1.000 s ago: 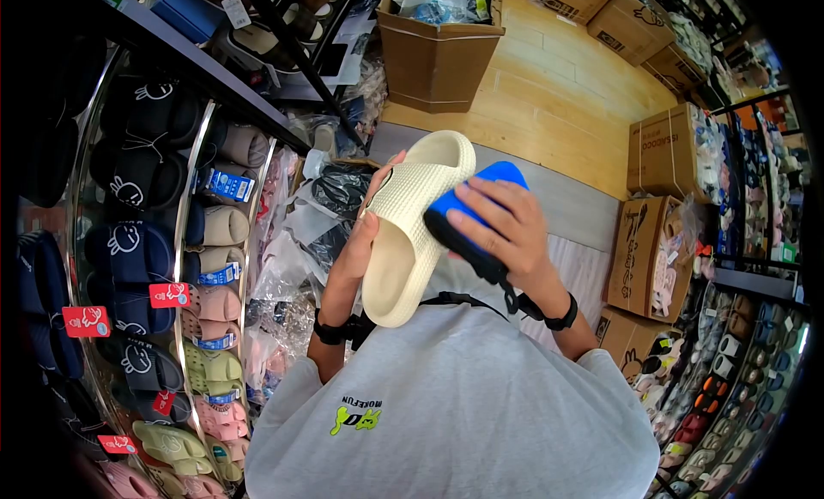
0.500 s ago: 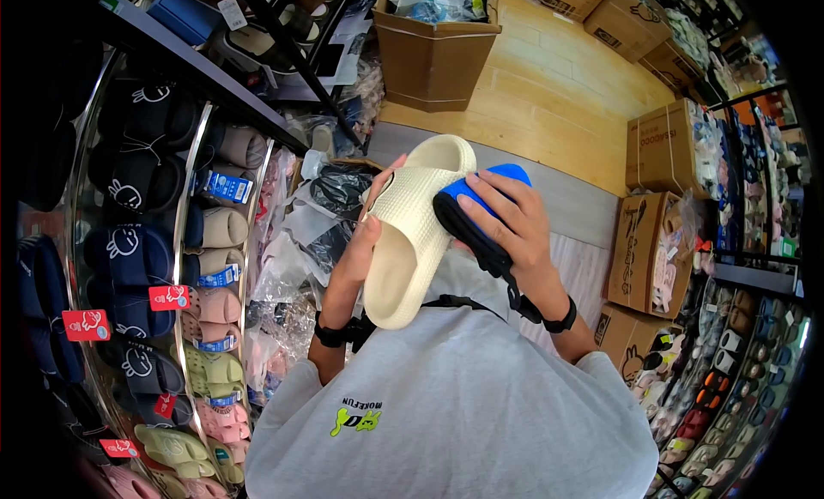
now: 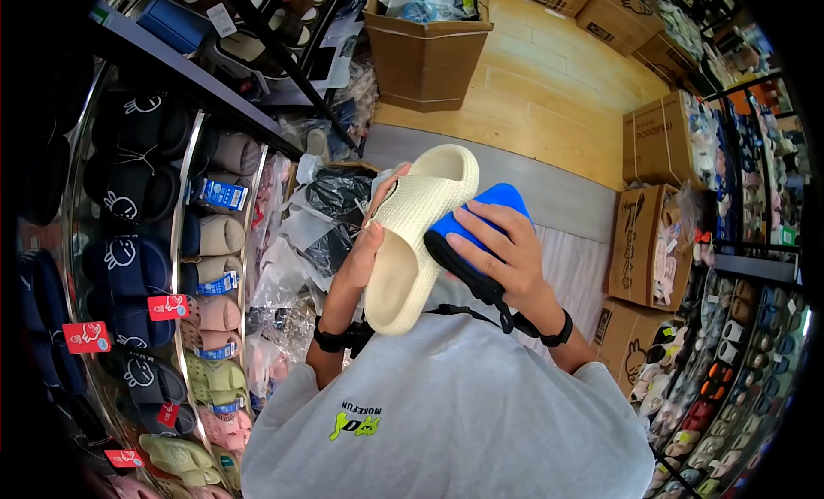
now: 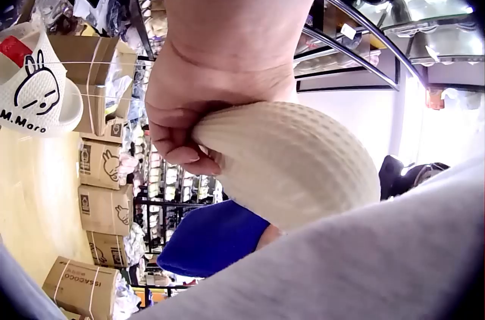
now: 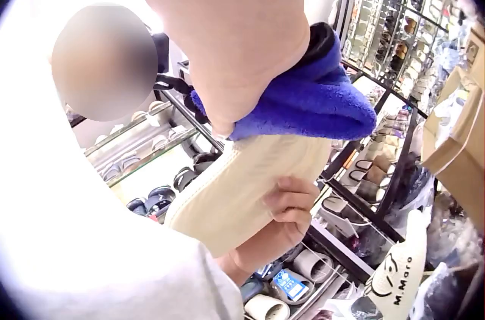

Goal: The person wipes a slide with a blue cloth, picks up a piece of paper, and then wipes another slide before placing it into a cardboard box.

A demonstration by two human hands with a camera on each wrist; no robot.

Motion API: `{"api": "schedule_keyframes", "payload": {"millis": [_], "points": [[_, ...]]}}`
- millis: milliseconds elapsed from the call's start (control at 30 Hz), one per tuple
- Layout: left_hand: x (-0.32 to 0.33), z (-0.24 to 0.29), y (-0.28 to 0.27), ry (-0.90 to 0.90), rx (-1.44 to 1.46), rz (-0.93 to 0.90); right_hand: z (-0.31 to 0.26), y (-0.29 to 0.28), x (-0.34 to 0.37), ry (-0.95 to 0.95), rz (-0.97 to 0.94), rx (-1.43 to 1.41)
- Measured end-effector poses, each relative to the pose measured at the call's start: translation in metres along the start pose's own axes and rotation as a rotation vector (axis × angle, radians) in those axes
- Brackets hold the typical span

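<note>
My left hand [image 3: 365, 252] grips a cream slide slipper [image 3: 396, 217] by its side, thumb at the strap's edge. The slipper has a waffle-textured strap and tilts in front of my chest, its sole facing the right wrist camera. My right hand [image 3: 508, 252] holds a blue fleecy cleaning pad [image 3: 505, 199] with black trim and a loop strap, fingers bent over its back. In the head view the pad overlaps the slipper's right side. The right wrist view shows the blue pad [image 5: 314, 108] right at the slipper's [image 5: 227, 195] edge.
Racks of slippers [image 3: 142, 181] stand close on the left, with plastic-wrapped goods [image 3: 283, 259] beside my left arm. An open carton [image 3: 429, 57] stands ahead on the wooden floor [image 3: 532, 78]. More cartons [image 3: 661, 147] and slipper shelves [image 3: 738, 362] line the right.
The pad shifted slightly away, then came back toward the slipper's side and lower in the view. The slipper has dropped slightly in the view, still in my left hand.
</note>
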State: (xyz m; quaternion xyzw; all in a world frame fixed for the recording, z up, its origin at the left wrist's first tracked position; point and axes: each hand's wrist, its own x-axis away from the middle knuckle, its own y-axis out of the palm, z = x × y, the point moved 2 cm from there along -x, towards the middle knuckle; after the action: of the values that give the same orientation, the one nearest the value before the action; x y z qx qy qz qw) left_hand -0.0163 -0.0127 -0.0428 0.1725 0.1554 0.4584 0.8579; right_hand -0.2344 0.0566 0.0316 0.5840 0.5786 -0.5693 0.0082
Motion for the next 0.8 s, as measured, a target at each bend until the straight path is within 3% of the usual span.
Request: {"api": "schedule_keyframes", "payload": {"millis": [233, 367, 533, 800], "points": [[0.004, 0.003, 0.005, -0.056, 0.049, -0.024, 0.001, -0.002, -0.005, 0.089, 0.062, 0.01], [0.004, -0.003, 0.002, -0.015, 0.061, -0.019, -0.01, 0.001, 0.001, -0.037, -0.015, 0.005], [0.008, -0.008, -0.008, -0.007, 0.023, -0.001, -0.001, 0.0, -0.008, 0.054, 0.05, 0.007], [0.011, 0.006, -0.003, -0.019, 0.099, 0.008, -0.003, 0.005, -0.011, 0.021, 0.045, -0.018]]}}
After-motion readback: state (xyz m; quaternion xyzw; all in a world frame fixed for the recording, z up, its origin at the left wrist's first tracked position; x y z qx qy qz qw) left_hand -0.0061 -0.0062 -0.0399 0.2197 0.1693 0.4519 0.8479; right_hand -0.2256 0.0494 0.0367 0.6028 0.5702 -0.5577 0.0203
